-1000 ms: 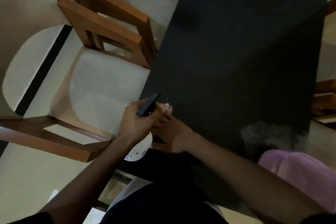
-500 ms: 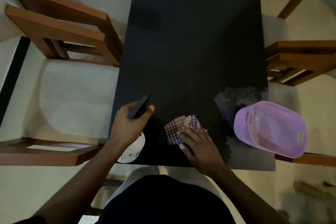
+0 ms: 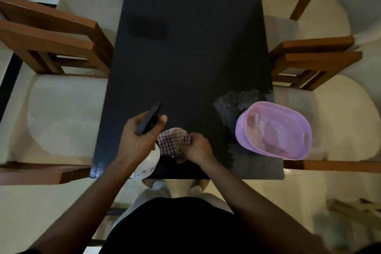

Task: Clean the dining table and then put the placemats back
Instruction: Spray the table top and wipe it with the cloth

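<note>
Tabletop (image 3: 189, 47): black, rectangular, long axis running away from the person.
Chairs (image 3: 61, 109): wooden frames, pale seats, along both long sides of the tabletop.
Basin (image 3: 241, 138): purple plastic, at the tabletop's near right corner.
Placemat (image 3: 233, 101): dark, scalloped edge, on the tabletop beneath the basin.
Spray bottle (image 3: 149, 161): white body, black head, above the tabletop's near edge.
Cloth (image 3: 172, 140): checked, bunched, on the tabletop.
Hands: apart; left hand (image 3: 140, 138) grips the spray bottle, right hand (image 3: 198, 147) clutches the cloth.

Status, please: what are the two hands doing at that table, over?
Left hand grips spray bottle. Right hand clutches checked cloth on dark table. Purple basin at table's right edge, apart from cloth.
</note>
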A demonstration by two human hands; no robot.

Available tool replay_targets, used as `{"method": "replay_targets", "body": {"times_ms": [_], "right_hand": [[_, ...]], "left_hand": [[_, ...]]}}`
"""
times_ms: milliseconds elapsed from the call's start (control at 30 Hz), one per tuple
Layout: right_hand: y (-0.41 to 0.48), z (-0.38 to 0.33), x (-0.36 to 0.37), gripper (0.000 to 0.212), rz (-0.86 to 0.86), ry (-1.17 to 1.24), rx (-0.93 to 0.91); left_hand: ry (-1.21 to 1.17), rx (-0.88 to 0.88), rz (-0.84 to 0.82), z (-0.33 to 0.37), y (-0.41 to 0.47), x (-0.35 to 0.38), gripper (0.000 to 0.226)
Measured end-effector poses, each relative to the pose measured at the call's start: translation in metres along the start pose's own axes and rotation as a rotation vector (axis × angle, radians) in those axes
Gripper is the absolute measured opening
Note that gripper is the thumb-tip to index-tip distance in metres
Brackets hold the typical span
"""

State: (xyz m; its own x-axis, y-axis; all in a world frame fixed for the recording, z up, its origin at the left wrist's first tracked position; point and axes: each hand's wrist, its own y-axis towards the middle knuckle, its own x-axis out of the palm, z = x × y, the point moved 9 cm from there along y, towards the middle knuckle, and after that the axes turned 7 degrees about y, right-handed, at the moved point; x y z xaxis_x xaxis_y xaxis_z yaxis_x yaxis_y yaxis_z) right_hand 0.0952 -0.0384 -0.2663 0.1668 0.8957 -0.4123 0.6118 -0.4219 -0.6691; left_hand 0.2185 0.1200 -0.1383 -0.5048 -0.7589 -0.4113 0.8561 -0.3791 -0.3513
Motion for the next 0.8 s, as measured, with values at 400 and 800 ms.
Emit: {"method": "replay_targets", "body": {"times_ms": [400, 800], "right_hand": [[-0.099, 0.028, -0.218, 0.031, 0.007, 0.624, -0.068], [-0.062, 0.123, -0.336, 0.025, 0.258, 0.445, 0.044]], "left_hand": [[-0.145, 0.257, -0.050, 0.136, -0.045, 0.120, 0.036], [-0.143, 0.467, -0.299, 0.198, -0.036, 0.269, 0.022]]}}
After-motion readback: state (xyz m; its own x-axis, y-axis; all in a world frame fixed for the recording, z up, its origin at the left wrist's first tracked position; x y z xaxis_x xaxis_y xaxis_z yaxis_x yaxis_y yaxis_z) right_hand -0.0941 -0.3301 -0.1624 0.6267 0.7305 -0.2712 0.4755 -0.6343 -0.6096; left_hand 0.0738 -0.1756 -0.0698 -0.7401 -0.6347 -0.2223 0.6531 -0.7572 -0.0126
